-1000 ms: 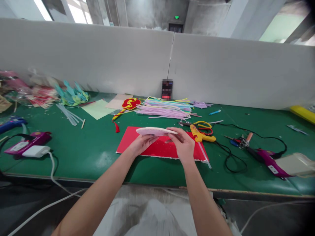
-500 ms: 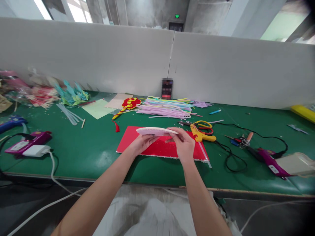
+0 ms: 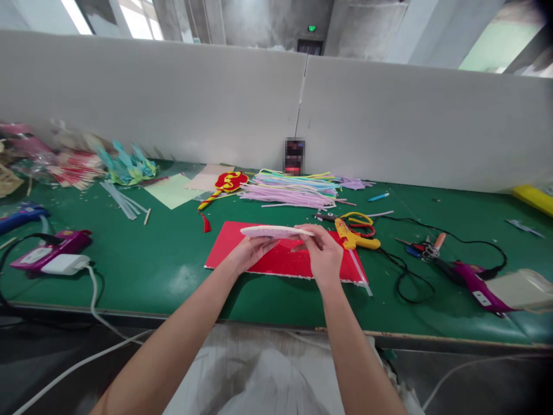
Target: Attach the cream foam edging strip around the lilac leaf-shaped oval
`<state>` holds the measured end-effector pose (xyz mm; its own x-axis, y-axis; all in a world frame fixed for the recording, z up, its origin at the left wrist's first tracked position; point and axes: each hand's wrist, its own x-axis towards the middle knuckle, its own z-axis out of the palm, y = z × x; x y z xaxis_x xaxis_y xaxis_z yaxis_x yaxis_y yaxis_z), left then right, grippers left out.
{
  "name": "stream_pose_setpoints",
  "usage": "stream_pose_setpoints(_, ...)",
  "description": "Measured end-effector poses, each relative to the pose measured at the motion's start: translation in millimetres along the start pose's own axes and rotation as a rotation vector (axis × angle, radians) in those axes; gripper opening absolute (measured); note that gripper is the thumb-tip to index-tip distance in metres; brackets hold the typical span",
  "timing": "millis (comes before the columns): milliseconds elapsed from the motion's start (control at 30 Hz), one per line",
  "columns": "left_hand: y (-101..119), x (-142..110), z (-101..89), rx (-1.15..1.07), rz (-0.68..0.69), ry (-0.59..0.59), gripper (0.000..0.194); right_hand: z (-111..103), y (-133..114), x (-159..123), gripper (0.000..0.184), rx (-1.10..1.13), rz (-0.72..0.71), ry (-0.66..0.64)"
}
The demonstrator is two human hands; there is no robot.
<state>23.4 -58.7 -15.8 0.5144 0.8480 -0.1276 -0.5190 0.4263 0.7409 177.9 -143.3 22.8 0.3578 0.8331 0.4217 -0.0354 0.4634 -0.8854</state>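
A thin, rounded pale disc (image 3: pixel 274 231), white on its edge and pinkish-lilac on the face toward me, is held tilted nearly edge-on. My left hand (image 3: pixel 253 252) is closed on its left part, fingers beneath it. At the disc's right end my right hand (image 3: pixel 323 251) pinches it between thumb and fingers. Below both hands lies a red board (image 3: pixel 227 245) with a rough white front edge. A yellow glue gun (image 3: pixel 355 237) rests at the board's right side, a clear glue stick (image 3: pixel 362 275) lying by it across the board's corner.
Behind the board lies a bundle of lilac and coloured pipe cleaners (image 3: pixel 289 193). A red-and-yellow round ornament (image 3: pixel 231 181) with a tassel (image 3: pixel 206 223) is left of it. Keys (image 3: pixel 425 249) and a purple power strip (image 3: pixel 477 285) lie right; another purple strip (image 3: pixel 52 252) lies left.
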Motion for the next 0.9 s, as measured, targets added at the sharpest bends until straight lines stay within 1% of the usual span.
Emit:
stream_pose_setpoints(100, 0.7, 0.5, -0.5, -0.001, 0.009, 0.002, 0.019, -0.7, -1.5, -1.0, 0.011, -0.019, 0.003, -0.013)
stream_pose_setpoints(267, 0.1, 0.5, 0.9, 0.006, 0.048, 0.024, 0.020, -1.2, -3.8, -1.8, 0.025, -0.102, 0.026, -0.033)
stream_pose_setpoints(367, 2.7, 0.6, 3.7, 0.017, 0.133, 0.058, 0.029, -2.7, -4.9, 1.5, 0.033, -0.094, 0.054, -0.027)
stream_pose_setpoints(467, 16.0, 4.6, 6.7, 0.039, 0.279, 0.111, 0.036, -14.6, -6.8, 12.8, 0.046, -0.087, 0.027, -0.006)
stream_pose_setpoints(533, 32.9, 10.1, 9.1, 0.064, 0.376, 0.146, 0.036, -33.0, -9.2, 24.8, 0.047, -0.171, -0.030, 0.052)
stream_pose_setpoints(567, 43.2, 13.4, 10.6, 0.084, 0.409, 0.158, 0.036, -45.7, -10.7, 31.4, 0.044, -0.261, -0.039, 0.073)
stream_pose_setpoints(633, 65.5, 19.9, 14.1, 0.138, 0.448, 0.176, 0.034, -76.3, -13.9, 43.5, 0.038, -0.554, -0.044, 0.102)
stream_pose_setpoints(700, 86.4, 24.8, 18.0, 0.206, 0.459, 0.177, 0.033, -110.2, -16.0, 51.8, 0.034, -0.676, -0.016, 0.091)
stream_pose_setpoints(767, 101.4, 27.9, 20.8, 0.293, 0.424, 0.155, 0.031, -142.3, -15.4, 55.1, 0.029, -0.799, 0.008, 0.070)
stream_pose_setpoints(800, 105.8, 29.2, 21.3, 0.347, 0.384, 0.138, 0.031, -156.4, -13.9, 55.0, 0.029, -0.860, 0.026, 0.058)
stream_pose_setpoints(900, 105.7, 35.3, 16.9, 0.543, 0.210, 0.077, 0.031, -187.0, -5.1, 50.5, 0.030, -1.018, 0.082, 0.018)
